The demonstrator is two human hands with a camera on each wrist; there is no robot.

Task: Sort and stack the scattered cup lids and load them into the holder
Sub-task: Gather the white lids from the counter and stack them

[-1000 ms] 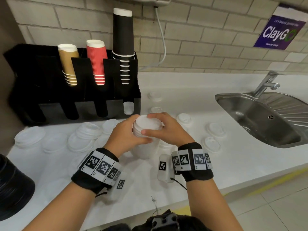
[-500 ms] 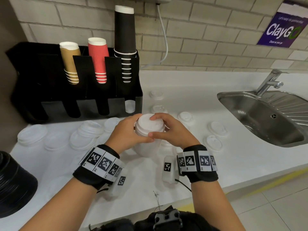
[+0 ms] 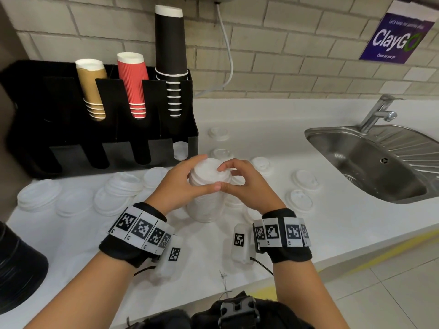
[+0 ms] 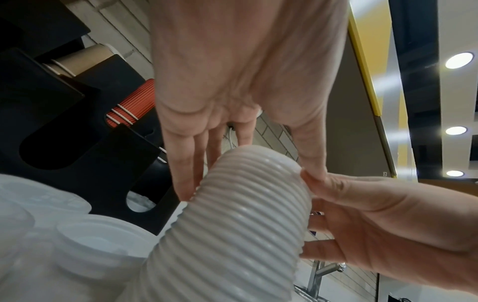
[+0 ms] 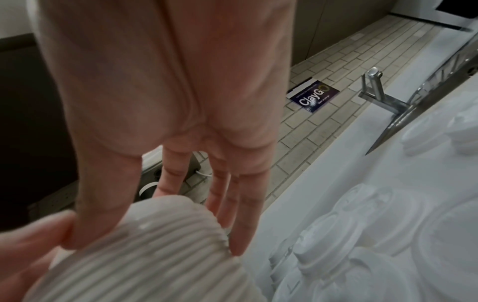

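Far left, a black stack of dark items is sitting at the tabletop edge; its kind is unclear. Behind it, the black holder is standing against the brick wall, carrying brown cups, red cups and a tall column of black cups in its upper slots. White lids are showing through the rightmost lower cut-out.

In front of the holder, large clear lids are lying in low piles on the white tabletop.

At centre, a tall stack of white lids is standing upright on the tabletop. The left hand is cupping its top from the left, fingers curved round the far side and thumb on the near side. The right hand is gripping the same top from the right, thumb tip touching the left thumb, fingertips resting on the uppermost lid. The left wrist view is showing the ribbed edges of the stack between both hands.

Right of the hands, small white lids are lying scattered singly, apart from one another. Further right, a steel sink with a tap is set into the tabletop. A purple ClayGo sign is hanging on the wall above.
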